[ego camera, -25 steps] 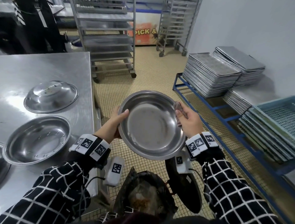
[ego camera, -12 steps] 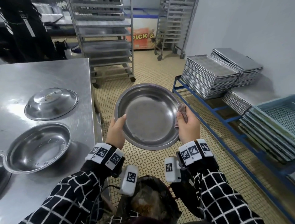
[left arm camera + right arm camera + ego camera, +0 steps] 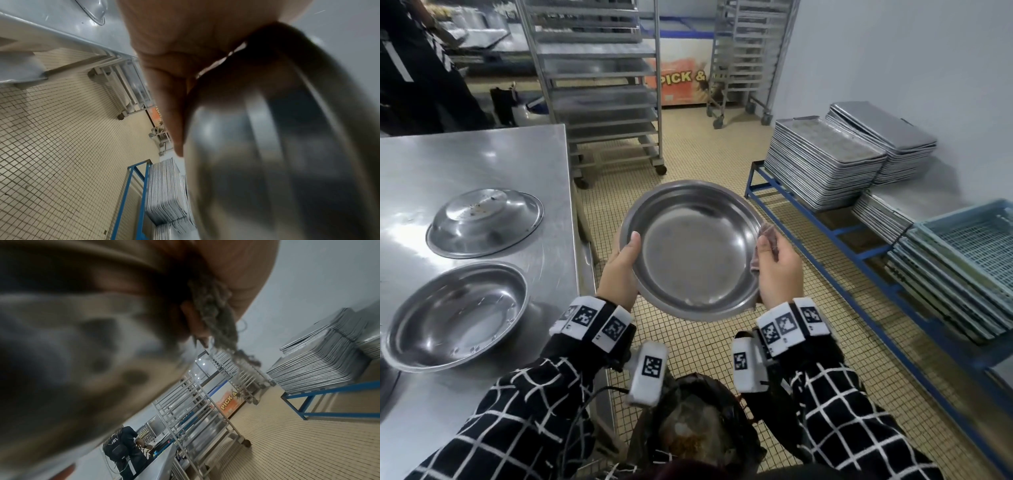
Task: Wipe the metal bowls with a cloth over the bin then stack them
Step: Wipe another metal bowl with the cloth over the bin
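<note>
Tiled kitchen floor (image 3: 698, 161), beige, small squares. Steel table (image 3: 482, 164) at left. Two wheeled racks (image 3: 599, 85) stand at the back, near an orange sign reading "PICK &". Along the right wall, a blue frame (image 3: 825, 233) carries stacks of metal trays (image 3: 822, 161), with pale blue crates (image 3: 976, 240) nearer the camera. Another person in dark clothing (image 3: 417, 68) stands at far left rear.

Held bowl (image 3: 693, 250): metal, shallow, raised between both hands, tipped with its inside toward the camera, over the floor just ahead of the bin (image 3: 698, 431). Bin sits low at bottom centre, dark liner, brownish scraps inside.

Left hand (image 3: 619, 270): clamped on the bowl's left rim, thumb over the inner edge, fingers behind. Left wrist view confirms fingers against the bowl's underside.

Right hand (image 3: 777, 270): grips the bowl's right rim with a cloth (image 3: 765, 240) pinched against it. Cloth is greyish, bunched, part of it sticking up above the thumb. Right wrist view shows the cloth hanging past the fingers, bowl blurred.

On the table: one bowl upside down (image 3: 484, 222) farther back, one bowl upright (image 3: 457, 315) nearer, close but apart. Not stacked.

Both sleeves black with white grid; tagged bands on both wrists.
</note>
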